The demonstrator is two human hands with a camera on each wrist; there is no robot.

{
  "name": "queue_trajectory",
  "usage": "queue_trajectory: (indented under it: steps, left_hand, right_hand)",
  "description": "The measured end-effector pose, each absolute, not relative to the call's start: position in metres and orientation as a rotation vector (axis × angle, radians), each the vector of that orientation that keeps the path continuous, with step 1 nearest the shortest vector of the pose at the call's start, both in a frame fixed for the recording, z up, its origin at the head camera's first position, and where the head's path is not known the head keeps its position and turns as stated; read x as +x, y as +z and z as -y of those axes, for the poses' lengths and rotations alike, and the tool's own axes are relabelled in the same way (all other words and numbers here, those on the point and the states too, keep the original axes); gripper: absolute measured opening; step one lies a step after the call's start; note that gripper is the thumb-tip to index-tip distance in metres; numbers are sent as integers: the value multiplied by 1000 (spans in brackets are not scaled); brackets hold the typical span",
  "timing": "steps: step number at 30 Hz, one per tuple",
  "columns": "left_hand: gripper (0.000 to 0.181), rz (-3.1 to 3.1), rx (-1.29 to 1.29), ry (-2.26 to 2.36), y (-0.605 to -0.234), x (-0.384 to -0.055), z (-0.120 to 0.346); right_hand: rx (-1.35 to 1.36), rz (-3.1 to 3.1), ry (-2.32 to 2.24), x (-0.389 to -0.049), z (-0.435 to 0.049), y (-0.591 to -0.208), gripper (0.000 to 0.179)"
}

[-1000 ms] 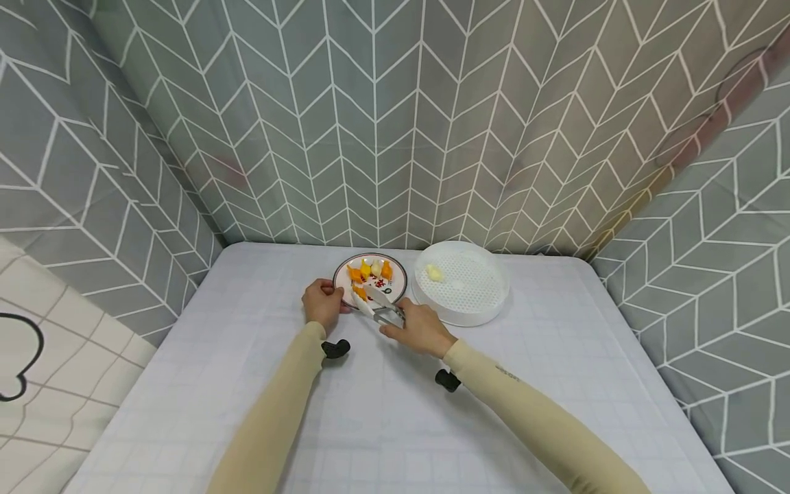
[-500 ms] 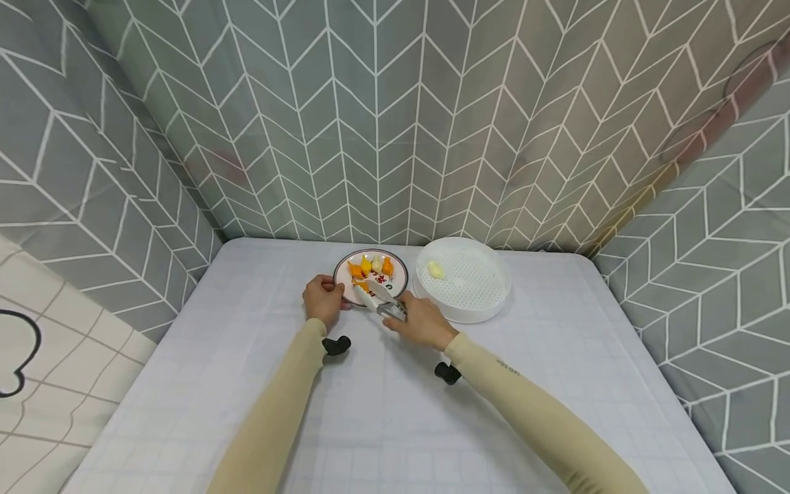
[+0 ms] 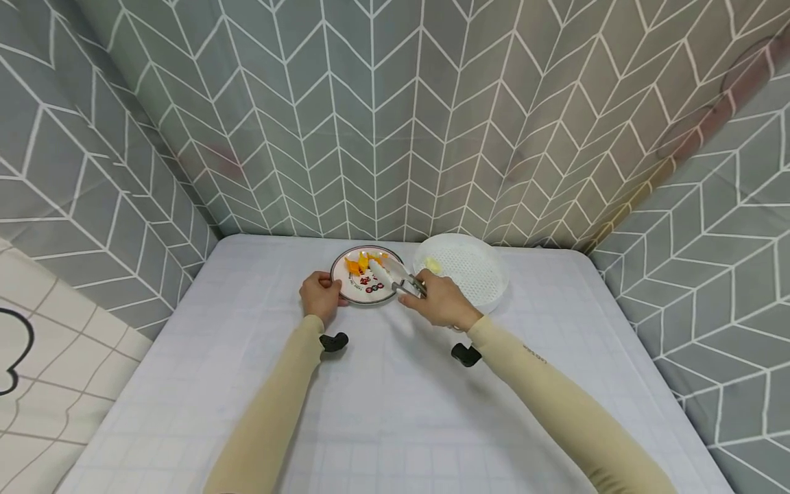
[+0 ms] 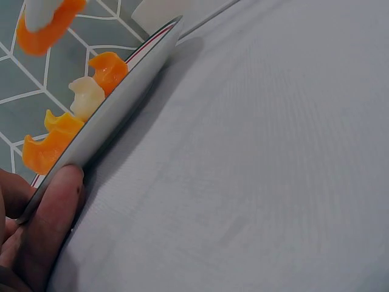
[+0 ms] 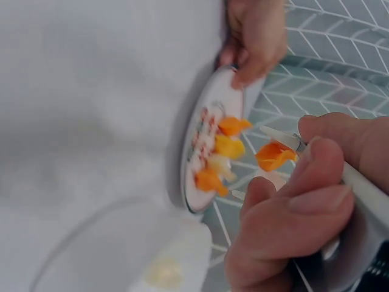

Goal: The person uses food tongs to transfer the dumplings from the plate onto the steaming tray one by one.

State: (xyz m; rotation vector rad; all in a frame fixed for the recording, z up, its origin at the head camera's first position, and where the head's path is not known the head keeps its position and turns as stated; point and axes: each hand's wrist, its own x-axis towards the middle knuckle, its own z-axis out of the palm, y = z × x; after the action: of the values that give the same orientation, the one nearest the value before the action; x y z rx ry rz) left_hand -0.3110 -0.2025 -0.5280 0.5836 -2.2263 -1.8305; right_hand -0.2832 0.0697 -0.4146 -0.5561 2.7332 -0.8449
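Note:
My left hand (image 3: 321, 296) pinches the left rim of a round plate (image 3: 349, 287) with a dark edge and red print, thumb and fingers on either side of the rim. On the plate sit several dumpling-shaped pieces: orange, yellow (image 5: 228, 146) and cream (image 4: 88, 98). My right hand (image 3: 444, 303) grips white-tipped tongs (image 3: 402, 284) over the plate's right side. Between the tong tips is an orange dumpling-shaped piece (image 5: 275, 157), raised above the plate. In the head view the tongs cover part of the pieces behind them.
Right of the plate stands a round white perforated tray (image 3: 478, 274) with a raised rim. A pale yellow piece (image 3: 432, 265) lies on its left part. Both stand near the back edge of the white-covered table (image 3: 382, 398), before a patterned grey curtain (image 3: 395, 137).
My right hand has moved right and away from me with the tongs, lifting the orange piece off the front of the plate. My left hand stays at the rim.

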Motion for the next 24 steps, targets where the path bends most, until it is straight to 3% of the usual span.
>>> queue_trajectory:
  steps: [12, 24]
  left_hand:
    - [30, 2262, 619, -1812, -529, -315, 205]
    - [32, 2269, 631, -1796, -526, -311, 199]
  right_hand:
    - [-467, -2753, -915, -296, -120, -384, 61]
    - [-321, -2774, -874, -319, -171, -392, 65]
